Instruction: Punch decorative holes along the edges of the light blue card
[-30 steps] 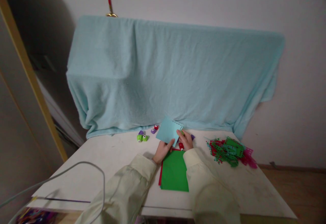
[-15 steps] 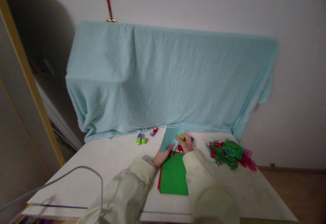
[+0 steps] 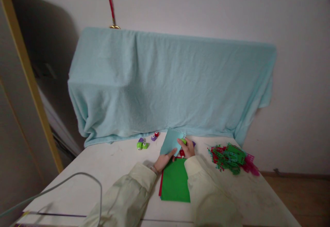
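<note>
A light blue sheet of paper [image 3: 170, 141] is in my left hand [image 3: 163, 160], thumb on top near its lower corner. A row of small holes runs along its far edge and upper right corner. My right hand [image 3: 187, 147] is closed around a small green craft punch [image 3: 183, 141] at the sheet's right edge. A red punch [image 3: 182, 153] lies below that hand, and a purple punch [image 3: 194, 143] shows just beyond it. Nearer me, under the wrists, lies a green sheet [image 3: 176, 182] over a red one [image 3: 161, 185].
Green and purple punches [image 3: 142, 145] sit to the left, with a red and purple pair [image 3: 155, 136] farther back. A tangled heap of punched paper scraps [image 3: 229, 158] lies at the right. A blue cloth [image 3: 175, 82] hangs behind; a grey cable [image 3: 77, 174] curves at left.
The view has tilted slightly, so the scene sits a little lower. My hands keep the same grip, and the blue sheet has turned slightly.
</note>
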Available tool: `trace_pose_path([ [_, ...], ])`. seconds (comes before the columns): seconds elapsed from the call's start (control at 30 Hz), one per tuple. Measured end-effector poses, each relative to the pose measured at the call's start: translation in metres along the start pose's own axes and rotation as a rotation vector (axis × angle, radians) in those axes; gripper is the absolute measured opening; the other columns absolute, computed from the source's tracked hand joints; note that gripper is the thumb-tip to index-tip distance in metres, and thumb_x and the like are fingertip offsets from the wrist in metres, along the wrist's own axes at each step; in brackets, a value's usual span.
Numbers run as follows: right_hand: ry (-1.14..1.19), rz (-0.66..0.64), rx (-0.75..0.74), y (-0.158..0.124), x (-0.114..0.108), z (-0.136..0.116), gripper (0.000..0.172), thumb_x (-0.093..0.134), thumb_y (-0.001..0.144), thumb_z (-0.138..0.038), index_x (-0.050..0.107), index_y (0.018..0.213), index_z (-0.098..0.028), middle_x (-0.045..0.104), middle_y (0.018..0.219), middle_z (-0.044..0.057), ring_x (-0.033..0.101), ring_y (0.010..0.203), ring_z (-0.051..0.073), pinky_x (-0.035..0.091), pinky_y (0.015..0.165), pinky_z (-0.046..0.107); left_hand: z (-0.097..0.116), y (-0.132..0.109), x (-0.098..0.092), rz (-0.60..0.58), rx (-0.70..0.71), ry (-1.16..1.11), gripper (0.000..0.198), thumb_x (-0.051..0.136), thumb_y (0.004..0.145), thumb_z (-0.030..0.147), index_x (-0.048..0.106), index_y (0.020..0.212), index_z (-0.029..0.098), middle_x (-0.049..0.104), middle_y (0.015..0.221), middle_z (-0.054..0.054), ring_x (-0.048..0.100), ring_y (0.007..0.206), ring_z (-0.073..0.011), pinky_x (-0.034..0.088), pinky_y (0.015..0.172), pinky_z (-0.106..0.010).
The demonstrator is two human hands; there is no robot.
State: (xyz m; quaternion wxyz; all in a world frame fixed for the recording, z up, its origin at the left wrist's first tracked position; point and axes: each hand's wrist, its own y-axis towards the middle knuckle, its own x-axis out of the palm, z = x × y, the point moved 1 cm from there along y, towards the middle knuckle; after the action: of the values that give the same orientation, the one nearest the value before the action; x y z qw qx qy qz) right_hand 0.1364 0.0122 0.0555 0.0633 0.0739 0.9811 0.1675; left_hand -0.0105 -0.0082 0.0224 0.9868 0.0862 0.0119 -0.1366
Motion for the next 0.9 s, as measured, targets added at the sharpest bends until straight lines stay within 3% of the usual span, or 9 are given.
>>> trace_pose_path([
  [0.2, -0.014, -0.006, 0.021, 0.000, -0.001, 0.005, 0.034, 0.061, 0.074, -0.050, 0.064, 0.072, -0.017, 0.060, 0.067, 0.001, 0.051, 0.065, 0.017, 0.040, 0.062, 0.026, 0.001, 0.002, 0.003, -0.003, 0.019, -0.069, 0.037, 0.053, 0.083, 0.048, 0.051, 0.061, 0.018, 0.052, 0.052, 0.002, 0.048, 0.054, -0.0138, 0.043, 0.076, -0.030],
  [0.47, -0.099, 0.031, 0.026, 0.002, -0.001, 0.010, 0.038, 0.057, 0.076, -0.052, 0.056, 0.060, -0.018, 0.054, 0.057, -0.001, 0.047, 0.058, 0.016, 0.038, 0.056, 0.025, -0.002, 0.003, 0.003, -0.067, -0.034, -0.048, 0.037, 0.054, 0.084, 0.047, 0.053, 0.063, 0.018, 0.052, 0.052, 0.003, 0.047, 0.053, -0.0137, 0.042, 0.071, -0.030],
  [0.9, -0.118, 0.059, 0.034, 0.004, 0.002, 0.016, 0.046, 0.057, 0.073, -0.061, 0.063, 0.068, -0.016, 0.059, 0.062, 0.001, 0.050, 0.062, 0.017, 0.039, 0.058, 0.026, 0.003, 0.002, 0.004, -0.071, -0.007, -0.079, 0.041, 0.050, 0.085, 0.051, 0.053, 0.063, 0.016, 0.052, 0.053, 0.001, 0.050, 0.057, -0.0151, 0.041, 0.072, -0.030],
])
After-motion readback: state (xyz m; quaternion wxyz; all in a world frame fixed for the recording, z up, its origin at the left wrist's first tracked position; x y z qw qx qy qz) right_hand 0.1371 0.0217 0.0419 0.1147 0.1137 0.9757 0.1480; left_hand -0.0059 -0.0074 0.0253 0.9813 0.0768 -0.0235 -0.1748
